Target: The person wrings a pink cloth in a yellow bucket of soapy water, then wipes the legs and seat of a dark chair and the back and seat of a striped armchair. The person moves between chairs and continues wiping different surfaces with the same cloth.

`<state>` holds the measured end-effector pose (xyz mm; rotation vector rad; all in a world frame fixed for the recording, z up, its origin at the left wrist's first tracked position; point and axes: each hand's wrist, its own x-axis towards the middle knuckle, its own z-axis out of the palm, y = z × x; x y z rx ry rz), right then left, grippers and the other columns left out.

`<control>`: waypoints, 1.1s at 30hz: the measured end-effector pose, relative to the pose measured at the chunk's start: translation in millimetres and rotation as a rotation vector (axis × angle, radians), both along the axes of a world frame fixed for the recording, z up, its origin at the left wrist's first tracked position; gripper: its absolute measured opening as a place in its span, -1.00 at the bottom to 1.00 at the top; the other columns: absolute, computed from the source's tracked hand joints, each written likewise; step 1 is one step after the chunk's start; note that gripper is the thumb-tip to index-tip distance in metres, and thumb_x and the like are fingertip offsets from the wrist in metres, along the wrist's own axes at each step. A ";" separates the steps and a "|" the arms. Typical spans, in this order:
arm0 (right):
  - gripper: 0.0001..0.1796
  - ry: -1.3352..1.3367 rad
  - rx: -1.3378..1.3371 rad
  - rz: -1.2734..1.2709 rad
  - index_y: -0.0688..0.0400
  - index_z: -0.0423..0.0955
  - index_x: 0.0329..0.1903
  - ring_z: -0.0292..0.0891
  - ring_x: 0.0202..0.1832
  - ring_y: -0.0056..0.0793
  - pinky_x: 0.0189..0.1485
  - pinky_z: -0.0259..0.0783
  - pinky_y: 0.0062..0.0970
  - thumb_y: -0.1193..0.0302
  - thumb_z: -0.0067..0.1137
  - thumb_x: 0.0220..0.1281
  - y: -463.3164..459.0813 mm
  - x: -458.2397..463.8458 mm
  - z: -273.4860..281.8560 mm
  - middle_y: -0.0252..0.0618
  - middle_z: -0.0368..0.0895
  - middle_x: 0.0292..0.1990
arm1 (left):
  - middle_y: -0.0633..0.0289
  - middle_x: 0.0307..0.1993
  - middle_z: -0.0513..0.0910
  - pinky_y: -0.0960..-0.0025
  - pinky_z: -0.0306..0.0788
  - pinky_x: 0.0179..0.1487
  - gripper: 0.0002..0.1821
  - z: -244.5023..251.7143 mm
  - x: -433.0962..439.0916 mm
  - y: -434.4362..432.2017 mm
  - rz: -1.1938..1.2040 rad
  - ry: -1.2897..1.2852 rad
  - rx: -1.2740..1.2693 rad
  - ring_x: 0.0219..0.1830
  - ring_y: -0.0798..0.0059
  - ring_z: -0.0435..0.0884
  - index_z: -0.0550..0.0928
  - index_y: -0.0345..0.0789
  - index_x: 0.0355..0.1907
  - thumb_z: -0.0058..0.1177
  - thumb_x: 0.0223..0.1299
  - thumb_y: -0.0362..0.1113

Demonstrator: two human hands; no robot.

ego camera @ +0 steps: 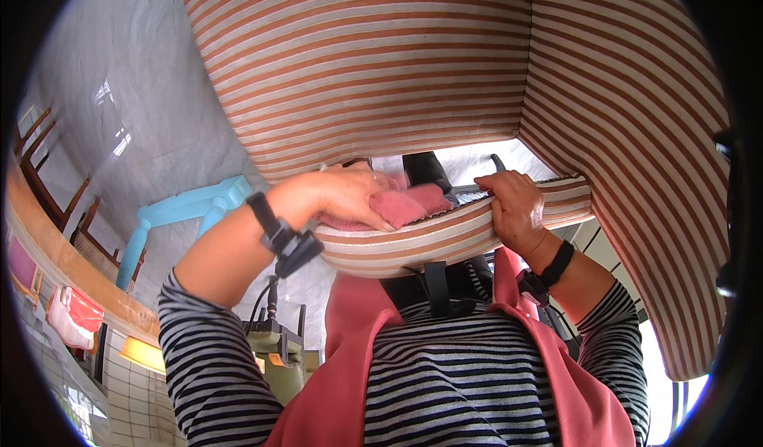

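My left hand [351, 196] presses a pink fluffy cloth [411, 204] over the edge of a curved padded strip [411, 244]. Orange-and-white striped fabric covers this strip, and a dark trim runs along its upper edge. Farther right, my right hand [517, 208] grips the same strip, thumb and fingers wrapped over the edge. Beyond both hands stands a large piece of upholstered furniture [369, 59] in matching stripes, its side panel [626, 107] meeting the strip at the right. Part of the cloth lies hidden under my left hand.
A light blue wooden frame [179, 208] rests on the grey marble-look floor [131, 47] at left. Wooden chairs [50, 179] stand beyond it. A dark-framed seat with green upholstery [280, 351] is beside my left elbow. A black shoe [426, 170] shows through the gap.
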<state>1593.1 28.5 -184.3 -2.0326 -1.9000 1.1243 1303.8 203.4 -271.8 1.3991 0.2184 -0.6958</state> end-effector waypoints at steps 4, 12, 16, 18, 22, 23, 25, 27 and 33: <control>-0.65 0.052 0.027 0.000 0.15 0.64 -0.08 0.61 -0.17 -0.12 -0.09 0.47 -0.17 0.65 0.11 0.04 -0.5 1.7 -0.7 -0.17 0.65 -0.28 | 0.11 0.23 0.65 0.06 0.41 0.37 -0.38 -10.8 1.6 -9.2 -0.159 0.019 0.106 0.29 -0.01 0.50 0.75 -0.18 0.14 0.42 0.05 0.12; -0.65 0.067 0.042 -0.044 0.11 0.65 -0.09 0.60 -0.20 -0.15 -0.12 0.45 -0.18 0.62 0.14 0.03 2.5 -1.4 3.5 -0.21 0.66 -0.27 | 0.05 0.06 0.71 -0.01 0.57 0.14 -0.43 13.1 -27.3 57.8 0.210 0.261 0.329 0.06 -0.05 0.65 0.69 -0.16 0.19 0.44 0.07 -0.11; -0.66 0.053 0.008 -0.018 0.12 0.64 -0.08 0.60 -0.21 -0.15 -0.13 0.44 -0.18 0.61 0.15 0.04 4.0 -3.3 7.1 -0.21 0.66 -0.27 | 0.15 0.10 0.68 0.05 0.52 0.22 -0.49 36.8 -46.9 43.3 0.048 0.141 0.151 0.16 0.04 0.59 0.71 -0.15 0.16 0.37 0.17 -0.02; -0.66 0.072 0.057 -0.021 0.12 0.64 -0.08 0.60 -0.21 -0.16 -0.13 0.44 -0.20 0.61 0.16 0.04 4.7 -2.9 5.6 -0.21 0.66 -0.27 | 0.17 0.12 0.67 0.04 0.45 0.31 -0.54 29.2 -41.3 18.6 -0.070 -0.016 0.210 0.18 0.06 0.59 0.74 -0.13 0.12 0.29 0.25 0.05; -0.66 0.049 0.033 -0.009 0.12 0.64 -0.08 0.61 -0.21 -0.18 -0.12 0.45 -0.21 0.62 0.16 0.05 3.3 -2.0 1.2 -0.24 0.66 -0.27 | 0.15 0.05 0.71 0.00 0.54 0.19 -0.56 -16.1 8.1 -16.2 -0.199 -0.052 0.351 0.15 0.03 0.62 0.72 -0.09 0.16 0.25 0.27 -0.01; -0.66 0.062 0.065 -0.021 0.12 0.64 -0.08 0.61 -0.21 -0.18 -0.11 0.46 -0.21 0.62 0.16 0.04 2.4 -2.4 1.3 -0.24 0.66 -0.26 | 0.15 0.04 0.72 0.00 0.56 0.15 -0.55 -24.2 25.5 -21.0 -0.263 -0.027 0.410 0.14 0.02 0.63 0.70 -0.08 0.19 0.25 0.26 -0.03; -0.65 0.044 0.029 -0.005 0.12 0.64 -0.08 0.62 -0.21 -0.19 -0.11 0.46 -0.22 0.61 0.17 0.02 1.5 -2.5 1.9 -0.25 0.67 -0.25 | 0.13 -0.04 0.75 0.03 0.62 0.02 -0.57 -27.9 41.7 -13.3 -0.160 -0.087 0.615 0.04 -0.01 0.68 0.70 -0.05 0.19 0.21 0.24 -0.12; -0.64 0.049 0.070 -0.026 0.12 0.64 -0.08 0.61 -0.21 -0.19 -0.11 0.46 -0.22 0.61 0.18 0.00 2.2 -1.9 2.6 -0.25 0.67 -0.24 | 0.11 -0.03 0.76 0.07 0.63 0.00 -0.57 -25.1 43.7 11.1 0.154 -0.084 0.702 -0.01 0.01 0.69 0.72 -0.05 0.16 0.23 0.20 -0.22; -0.63 0.059 0.033 -0.031 0.11 0.65 -0.08 0.61 -0.21 -0.18 -0.12 0.46 -0.23 0.63 0.19 -0.01 8.0 -2.5 10.6 -0.25 0.67 -0.25 | 0.26 0.05 0.75 0.11 0.64 -0.12 -0.45 -11.5 16.8 35.7 0.301 -0.297 1.050 -0.14 0.12 0.73 0.71 0.11 0.20 0.27 0.09 -0.33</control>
